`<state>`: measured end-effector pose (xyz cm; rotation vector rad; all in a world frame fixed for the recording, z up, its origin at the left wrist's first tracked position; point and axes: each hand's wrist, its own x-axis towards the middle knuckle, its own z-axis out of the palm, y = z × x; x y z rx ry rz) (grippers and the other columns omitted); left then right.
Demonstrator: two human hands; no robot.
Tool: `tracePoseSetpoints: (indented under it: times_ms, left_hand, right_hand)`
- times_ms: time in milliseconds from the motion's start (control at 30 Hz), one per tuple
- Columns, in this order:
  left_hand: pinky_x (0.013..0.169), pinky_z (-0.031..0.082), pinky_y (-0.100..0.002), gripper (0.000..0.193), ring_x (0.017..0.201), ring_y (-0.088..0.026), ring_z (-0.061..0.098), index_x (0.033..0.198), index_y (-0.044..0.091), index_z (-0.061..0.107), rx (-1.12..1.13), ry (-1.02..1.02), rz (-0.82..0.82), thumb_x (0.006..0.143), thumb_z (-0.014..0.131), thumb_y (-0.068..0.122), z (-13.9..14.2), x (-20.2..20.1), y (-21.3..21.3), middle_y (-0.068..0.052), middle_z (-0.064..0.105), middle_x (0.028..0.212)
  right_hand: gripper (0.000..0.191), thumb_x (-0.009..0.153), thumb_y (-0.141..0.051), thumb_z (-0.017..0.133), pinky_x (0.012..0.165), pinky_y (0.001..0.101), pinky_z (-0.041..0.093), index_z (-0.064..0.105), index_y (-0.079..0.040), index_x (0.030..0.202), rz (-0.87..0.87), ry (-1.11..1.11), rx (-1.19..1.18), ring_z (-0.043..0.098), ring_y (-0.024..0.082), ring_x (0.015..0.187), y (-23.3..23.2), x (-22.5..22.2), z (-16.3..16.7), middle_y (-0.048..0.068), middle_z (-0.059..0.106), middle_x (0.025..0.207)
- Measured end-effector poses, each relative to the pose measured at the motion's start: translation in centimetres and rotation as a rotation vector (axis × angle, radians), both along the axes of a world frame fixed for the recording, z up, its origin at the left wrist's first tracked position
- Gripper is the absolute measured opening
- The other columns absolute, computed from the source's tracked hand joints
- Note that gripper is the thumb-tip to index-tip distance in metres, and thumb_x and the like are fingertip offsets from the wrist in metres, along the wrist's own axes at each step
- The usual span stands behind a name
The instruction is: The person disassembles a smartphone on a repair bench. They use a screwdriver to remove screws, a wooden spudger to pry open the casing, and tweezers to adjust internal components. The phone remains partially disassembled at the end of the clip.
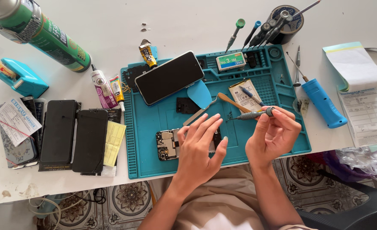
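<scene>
My left hand (199, 147) lies flat with fingers spread over an opened phone body (168, 144) with its circuit board showing, on a teal repair mat (150, 123). My right hand (273, 132) holds a small grey screwdriver (252, 114) by its cap end, tip pointing left above the mat. A black phone (169, 77) lies screen up at the mat's upper left. A blue plastic pick (200, 93), a flat spudger (233, 102) and a phone battery (244, 97) lie between the phone and my hands.
Two black phone screens (75, 134) and a yellow pad (114, 142) lie left of the mat. Glue tubes (105, 89), a green spray can (43, 32), a teal dispenser (18, 77), a screwdriver holder (282, 19), a blue tool (322, 102) and paper pads (359, 68) surround it.
</scene>
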<state>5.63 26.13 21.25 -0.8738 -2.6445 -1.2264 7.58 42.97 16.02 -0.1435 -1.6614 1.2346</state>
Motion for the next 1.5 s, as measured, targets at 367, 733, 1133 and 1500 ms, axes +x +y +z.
tracePoseSetpoints:
  times_ms: [367, 733, 1133, 1500]
  left_hand:
    - [0.114, 0.028, -0.049, 0.054, 0.137, -0.027, 0.050, 0.134, 0.002, 0.066, -0.086, 0.080, -0.034, 0.096, 0.070, 0.040, -0.2, -0.5, 0.4, -0.005, 0.063, 0.144]
    - [0.110, 0.033, -0.044, 0.069, 0.125, -0.025, 0.053, 0.120, 0.013, 0.058, 0.117, 0.038, -0.076, 0.076, 0.087, 0.057, -0.1, 0.2, -0.5, -0.006, 0.060, 0.122]
    - [0.114, 0.032, -0.049, 0.088, 0.134, -0.028, 0.050, 0.142, 0.008, 0.052, -0.021, 0.100, -0.097, 0.074, 0.085, 0.054, 0.8, 0.0, -1.1, -0.007, 0.058, 0.135]
    - [0.114, 0.028, -0.054, 0.073, 0.140, -0.035, 0.041, 0.132, 0.003, 0.063, -0.276, 0.185, 0.049, 0.081, 0.080, 0.053, -0.7, -0.2, -1.0, -0.014, 0.053, 0.141]
  right_hand:
    - [0.023, 0.110, 0.001, 0.063, 0.078, 0.0216, 0.058, 0.047, -0.001, 0.126, 0.010, 0.004, -0.003, 0.065, 0.015, 0.100, 0.2, -0.2, -0.1, 0.014, 0.058, 0.123]
    - [0.022, 0.111, -0.002, 0.065, 0.084, 0.0262, 0.059, 0.048, -0.003, 0.124, 0.089, 0.061, -0.027, 0.064, 0.016, 0.098, -0.1, 0.0, -0.7, 0.014, 0.059, 0.114]
    - [0.023, 0.099, 0.001, 0.070, 0.064, 0.0236, 0.055, 0.054, 0.000, 0.116, 0.418, 0.044, 0.062, 0.068, 0.020, 0.089, -0.1, 0.3, -1.4, 0.019, 0.066, 0.107]
    - [0.023, 0.107, -0.003, 0.067, 0.060, 0.0191, 0.058, 0.049, -0.002, 0.122, 0.239, -0.003, -0.058, 0.065, 0.011, 0.085, -0.3, 0.6, -1.1, 0.016, 0.062, 0.117]
